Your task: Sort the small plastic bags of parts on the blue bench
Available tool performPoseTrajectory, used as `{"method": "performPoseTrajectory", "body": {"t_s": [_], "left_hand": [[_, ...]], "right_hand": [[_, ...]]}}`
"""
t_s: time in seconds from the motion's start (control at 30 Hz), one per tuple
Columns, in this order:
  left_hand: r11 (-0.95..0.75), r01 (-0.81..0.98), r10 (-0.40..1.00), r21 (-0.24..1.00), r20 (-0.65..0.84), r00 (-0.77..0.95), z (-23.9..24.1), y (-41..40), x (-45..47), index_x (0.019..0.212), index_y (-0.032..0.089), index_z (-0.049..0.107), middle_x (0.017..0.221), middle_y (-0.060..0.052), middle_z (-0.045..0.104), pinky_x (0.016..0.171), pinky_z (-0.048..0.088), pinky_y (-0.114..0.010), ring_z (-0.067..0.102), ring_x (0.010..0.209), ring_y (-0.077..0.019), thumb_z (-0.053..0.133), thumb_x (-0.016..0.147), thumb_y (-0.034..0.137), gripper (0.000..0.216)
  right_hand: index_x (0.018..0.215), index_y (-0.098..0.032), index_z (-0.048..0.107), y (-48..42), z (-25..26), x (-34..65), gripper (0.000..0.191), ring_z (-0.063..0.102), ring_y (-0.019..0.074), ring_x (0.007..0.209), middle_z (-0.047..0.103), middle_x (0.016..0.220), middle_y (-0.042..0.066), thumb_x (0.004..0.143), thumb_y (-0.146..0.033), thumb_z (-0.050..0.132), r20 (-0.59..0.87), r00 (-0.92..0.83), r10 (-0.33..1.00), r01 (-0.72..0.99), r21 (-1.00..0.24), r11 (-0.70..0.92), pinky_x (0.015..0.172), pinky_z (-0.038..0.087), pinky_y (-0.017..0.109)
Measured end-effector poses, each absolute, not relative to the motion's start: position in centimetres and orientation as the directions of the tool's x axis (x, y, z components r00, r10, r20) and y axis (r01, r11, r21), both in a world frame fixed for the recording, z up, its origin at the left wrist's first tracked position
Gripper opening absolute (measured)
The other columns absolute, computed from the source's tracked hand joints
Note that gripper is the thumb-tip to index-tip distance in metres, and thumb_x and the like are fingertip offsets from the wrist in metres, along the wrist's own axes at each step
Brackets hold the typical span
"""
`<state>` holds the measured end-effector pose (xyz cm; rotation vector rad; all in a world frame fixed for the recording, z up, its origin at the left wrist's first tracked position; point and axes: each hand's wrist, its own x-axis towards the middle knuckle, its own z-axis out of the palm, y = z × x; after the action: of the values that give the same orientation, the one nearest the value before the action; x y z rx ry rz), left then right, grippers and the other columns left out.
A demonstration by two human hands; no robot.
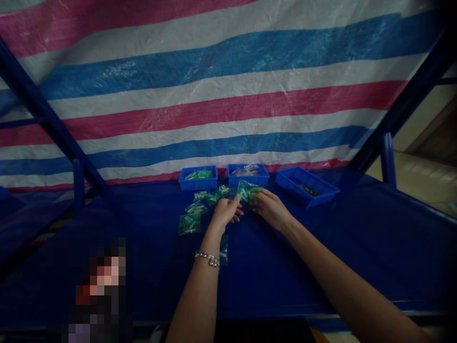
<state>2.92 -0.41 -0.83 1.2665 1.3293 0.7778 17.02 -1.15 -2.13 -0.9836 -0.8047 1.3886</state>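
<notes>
My left hand (224, 213) and my right hand (272, 209) meet over a blue table surface (303, 267). The fingers of my right hand grip the edge of a clear plastic bag of green parts (247, 192). My left hand's fingers are apart, with the index fingertip at or just beside that bag. Several similar small bags (193, 214) lie spread to the left of my left hand. One more bag (223, 250) lies beside my left forearm, which wears a silver bracelet (207, 258).
Along the back stand a blue tray of green parts (198, 177), a blue tray of clear bags (248, 175), and a blue tray holding a few dark items (306, 186). A striped tarpaulin (221, 114) hangs behind, between dark blue frame posts. A pixelated patch (100, 286) covers the lower left.
</notes>
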Motion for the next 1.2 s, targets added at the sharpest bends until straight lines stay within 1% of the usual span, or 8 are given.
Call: {"method": "performPoseTrajectory", "body": {"t_s": [0.13, 0.2, 0.33, 0.5, 0.67, 0.8, 0.93, 1.2], "left_hand": [[0.352, 0.056, 0.886, 0.934, -0.352, 0.302, -0.73, -0.30, 2.53, 0.068, 0.010, 0.060, 0.057, -0.007, 0.060, 0.038, 0.027, -0.018, 0.046, 0.040, -0.0058, 0.030, 0.075, 0.067, 0.065], [0.398, -0.018, 0.866, 0.917, -0.369, 0.338, -0.53, -0.25, 2.39, 0.068, 0.010, 0.061, 0.057, -0.008, 0.060, 0.038, 0.027, -0.017, 0.047, 0.041, -0.0061, 0.033, 0.073, 0.068, 0.065], [0.418, -0.116, 0.872, 0.901, -0.363, 0.329, -0.04, -0.40, 2.39, 0.075, 0.011, 0.060, 0.061, -0.005, 0.061, 0.039, 0.029, -0.016, 0.049, 0.043, -0.0058, 0.056, 0.070, 0.051, 0.041], [0.332, -0.187, 0.925, 0.924, -0.280, 0.258, -0.09, -0.54, 2.62, 0.079, 0.013, 0.057, 0.060, -0.001, 0.059, 0.041, 0.032, -0.016, 0.052, 0.046, -0.0061, 0.064, 0.067, 0.034, 0.025], [0.284, -0.175, 0.944, 0.943, -0.243, 0.224, -0.35, -0.42, 2.64, 0.075, 0.012, 0.057, 0.061, -0.001, 0.058, 0.043, 0.034, -0.017, 0.052, 0.047, -0.0068, 0.064, 0.065, 0.030, 0.021], [0.244, -0.146, 0.958, 0.959, -0.215, 0.192, -0.29, -0.45, 2.63, 0.073, 0.013, 0.056, 0.060, 0.000, 0.057, 0.044, 0.033, -0.018, 0.052, 0.047, -0.0068, 0.062, 0.067, 0.030, 0.019], [0.168, -0.030, 0.973, 0.985, -0.161, 0.164, -0.32, -0.43, 2.66, 0.070, 0.013, 0.056, 0.060, -0.001, 0.056, 0.045, 0.033, -0.019, 0.052, 0.049, -0.0083, 0.059, 0.069, 0.030, 0.017], [0.018, 0.166, 0.982, 0.986, -0.049, 0.185, -0.45, -0.57, 2.78, 0.073, 0.013, 0.058, 0.059, 0.000, 0.054, 0.046, 0.033, -0.020, 0.049, 0.051, -0.0089, 0.056, 0.073, 0.028, 0.015]], "right_hand": [[0.075, -0.022, 0.059, -1.21, -2.08, 16.94, 0.021, 0.054, 0.0126, 0.064, 0.061, 0.075, -0.001, 0.057, -0.027, 0.068, -0.050, 0.049, 0.998, -0.433, -0.901, -0.023, 0.059, 0.040, 0.026], [0.074, -0.023, 0.060, -1.26, -2.10, 16.92, 0.019, 0.055, 0.0132, 0.068, 0.062, 0.077, -0.001, 0.058, -0.029, 0.068, -0.019, 0.003, 1.000, -0.426, -0.905, -0.016, 0.061, 0.041, 0.027], [0.077, -0.024, 0.063, -1.43, -2.08, 16.97, 0.017, 0.055, 0.0141, 0.073, 0.062, 0.081, -0.001, 0.060, -0.025, 0.067, 0.007, -0.121, 0.993, -0.399, -0.916, -0.042, 0.062, 0.041, 0.027], [0.088, -0.027, 0.064, -1.46, -1.97, 16.92, 0.032, 0.056, 0.0158, 0.075, 0.064, 0.088, 0.000, 0.058, -0.017, 0.065, 0.011, -0.129, 0.992, -0.396, -0.917, -0.041, 0.061, 0.042, 0.027], [0.107, -0.033, 0.055, -1.04, -2.23, 17.07, 0.048, 0.057, 0.0142, 0.065, 0.064, 0.081, -0.002, 0.062, -0.017, 0.061, -0.050, -0.085, 0.995, -0.448, -0.890, -0.083, 0.058, 0.041, 0.028], [0.095, -0.027, 0.058, -0.95, -2.12, 17.14, 0.023, 0.053, 0.0128, 0.054, 0.061, 0.070, 0.000, 0.074, -0.036, 0.056, -0.148, -0.078, 0.986, -0.452, -0.876, -0.167, 0.051, 0.039, 0.026], [0.083, -0.022, 0.060, -1.28, -1.61, 17.01, 0.033, 0.050, 0.0116, 0.048, 0.058, 0.062, 0.001, 0.075, -0.052, 0.053, -0.204, -0.144, 0.968, -0.439, -0.864, -0.247, 0.045, 0.035, 0.024], [0.075, -0.016, 0.064, -1.52, -2.16, 16.94, 0.022, 0.048, 0.0075, 0.049, 0.060, 0.064, 0.001, 0.062, -0.032, 0.072, -0.150, -0.192, 0.970, -0.291, -0.935, -0.202, 0.045, 0.033, 0.021]]}}
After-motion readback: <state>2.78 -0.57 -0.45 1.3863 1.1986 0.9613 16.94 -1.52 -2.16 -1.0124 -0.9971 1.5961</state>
